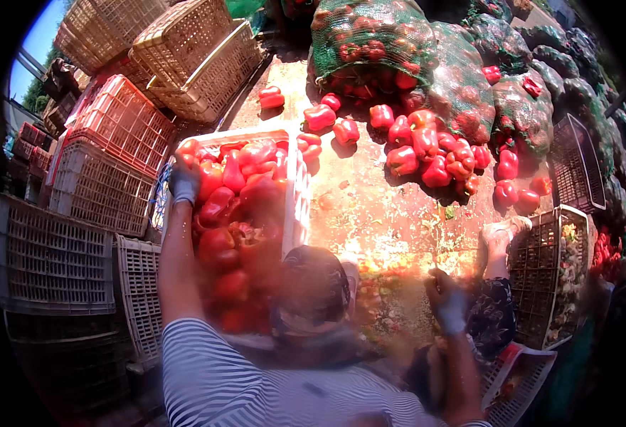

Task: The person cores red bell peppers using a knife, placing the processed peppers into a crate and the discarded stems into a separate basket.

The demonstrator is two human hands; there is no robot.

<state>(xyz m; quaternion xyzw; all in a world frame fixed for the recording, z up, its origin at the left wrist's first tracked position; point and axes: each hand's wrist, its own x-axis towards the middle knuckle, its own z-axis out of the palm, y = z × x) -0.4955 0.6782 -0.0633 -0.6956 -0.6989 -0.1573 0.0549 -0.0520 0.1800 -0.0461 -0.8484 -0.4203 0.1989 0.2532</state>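
My left hand (184, 181), in a light glove with dark fingers, is at the far left corner of a white plastic crate (297, 192). Its fingers are closed round a red bell pepper (188, 148). Many red bell peppers (233, 171) fill the crate, and a blur veils its near part. My right hand (449, 304), gloved the same way, is low over the floor beside my patterned trouser leg (494, 313). Its fingers are curled closed; whatever they hold is too dark to make out. Bits of pepper scrap (391, 292) litter the floor to its left.
Loose red peppers (427, 146) lie on the floor ahead, before full green mesh sacks (373, 43). Stacked crates (103, 188) line the left side. A brown crate of scraps (537, 277) stands on the right, near a bare foot (499, 235).
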